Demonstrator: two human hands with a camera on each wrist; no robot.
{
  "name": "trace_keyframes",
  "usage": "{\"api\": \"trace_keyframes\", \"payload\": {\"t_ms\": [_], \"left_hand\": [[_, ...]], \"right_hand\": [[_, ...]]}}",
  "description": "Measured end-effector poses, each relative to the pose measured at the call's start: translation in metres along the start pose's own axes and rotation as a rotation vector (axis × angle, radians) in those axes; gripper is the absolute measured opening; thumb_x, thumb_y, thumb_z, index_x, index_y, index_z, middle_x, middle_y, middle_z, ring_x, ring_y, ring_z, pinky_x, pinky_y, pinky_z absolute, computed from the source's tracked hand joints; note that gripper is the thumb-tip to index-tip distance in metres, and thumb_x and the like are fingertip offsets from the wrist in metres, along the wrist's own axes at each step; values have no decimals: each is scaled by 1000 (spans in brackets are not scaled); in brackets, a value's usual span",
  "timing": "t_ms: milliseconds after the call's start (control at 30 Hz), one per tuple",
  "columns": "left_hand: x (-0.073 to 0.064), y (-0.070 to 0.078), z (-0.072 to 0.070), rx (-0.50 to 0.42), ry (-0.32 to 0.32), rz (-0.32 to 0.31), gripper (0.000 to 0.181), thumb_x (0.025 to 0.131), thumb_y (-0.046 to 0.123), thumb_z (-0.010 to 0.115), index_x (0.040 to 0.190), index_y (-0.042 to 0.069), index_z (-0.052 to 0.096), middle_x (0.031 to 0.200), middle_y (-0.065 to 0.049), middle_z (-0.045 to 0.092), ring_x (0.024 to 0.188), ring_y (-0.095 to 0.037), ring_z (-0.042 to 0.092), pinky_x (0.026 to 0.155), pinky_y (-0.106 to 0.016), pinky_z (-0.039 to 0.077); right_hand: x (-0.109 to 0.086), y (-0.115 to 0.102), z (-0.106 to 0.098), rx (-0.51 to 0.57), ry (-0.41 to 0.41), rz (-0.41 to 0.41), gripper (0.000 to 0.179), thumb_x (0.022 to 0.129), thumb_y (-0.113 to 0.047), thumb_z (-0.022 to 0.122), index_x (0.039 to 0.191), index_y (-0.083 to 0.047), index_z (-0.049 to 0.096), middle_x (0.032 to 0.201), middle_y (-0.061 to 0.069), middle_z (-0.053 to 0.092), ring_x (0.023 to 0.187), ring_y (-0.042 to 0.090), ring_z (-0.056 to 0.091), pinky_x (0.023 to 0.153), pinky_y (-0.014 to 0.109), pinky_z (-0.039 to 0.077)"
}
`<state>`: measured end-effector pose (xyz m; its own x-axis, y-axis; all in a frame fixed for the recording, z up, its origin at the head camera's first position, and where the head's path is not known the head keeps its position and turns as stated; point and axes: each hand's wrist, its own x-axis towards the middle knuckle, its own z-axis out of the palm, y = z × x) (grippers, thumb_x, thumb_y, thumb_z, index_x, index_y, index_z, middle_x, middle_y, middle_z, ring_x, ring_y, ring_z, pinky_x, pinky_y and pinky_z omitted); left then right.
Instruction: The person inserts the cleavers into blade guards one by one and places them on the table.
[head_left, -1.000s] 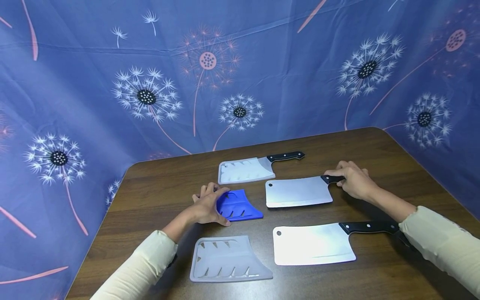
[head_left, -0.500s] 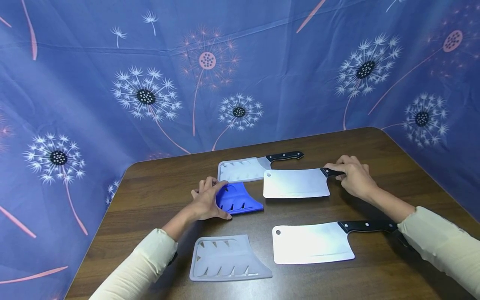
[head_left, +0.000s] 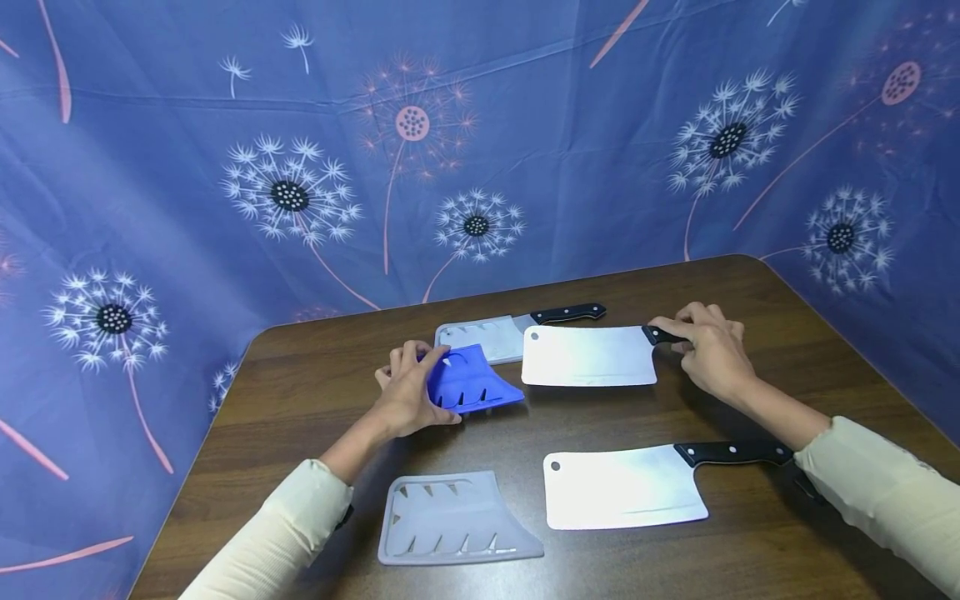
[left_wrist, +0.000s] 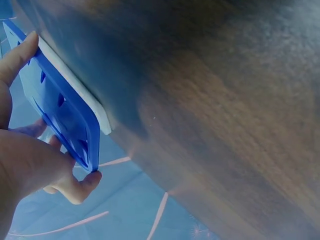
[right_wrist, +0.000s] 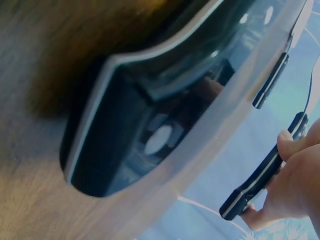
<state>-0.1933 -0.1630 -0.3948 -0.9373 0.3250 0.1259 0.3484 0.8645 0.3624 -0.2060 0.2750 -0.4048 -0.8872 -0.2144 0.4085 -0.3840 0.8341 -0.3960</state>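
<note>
My left hand grips a blue knife sheath by its closed end, thumb on the near edge and fingers on the far one. The left wrist view shows the blue sheath tilted above the table. With my right hand I hold a cleaver by its black handle, fingers and thumb round it in the right wrist view. The blade is raised over the table, its holed end pointing at the sheath's wide mouth, a narrow gap between them.
Behind lies another cleaver, its black handle showing and its blade in a pale sheath. Nearer me, a pale grey sheath lies left of a bare cleaver on the brown table. A blue floral cloth hangs behind.
Both hands have risen and moved away from me, lifting the blue sheath and the held cleaver off the table. The sheath has tilted, and the things in front have stayed put.
</note>
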Motion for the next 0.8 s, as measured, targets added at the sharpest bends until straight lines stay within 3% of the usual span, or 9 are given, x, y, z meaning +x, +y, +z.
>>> {"api": "trace_keyframes", "payload": {"t_ms": [433, 800], "left_hand": [[4, 5, -6, 11, 166, 50, 108, 52, 36, 95, 145, 22, 42, 132, -13, 36, 123, -35, 27, 90, -62, 19], [7, 9, -6, 35, 241, 46, 104, 49, 36, 95, 140, 23, 45, 132, -12, 37, 123, -34, 27, 91, -62, 20]], "right_hand": [[2, -6, -4, 32, 118, 24, 72, 65, 27, 50, 127, -8, 63, 110, 18, 49, 103, 38, 38, 87, 60, 18], [3, -8, -5, 29, 168, -3, 72, 65, 28, 52, 125, -8, 65, 109, 19, 49, 101, 39, 38, 86, 61, 19]]}}
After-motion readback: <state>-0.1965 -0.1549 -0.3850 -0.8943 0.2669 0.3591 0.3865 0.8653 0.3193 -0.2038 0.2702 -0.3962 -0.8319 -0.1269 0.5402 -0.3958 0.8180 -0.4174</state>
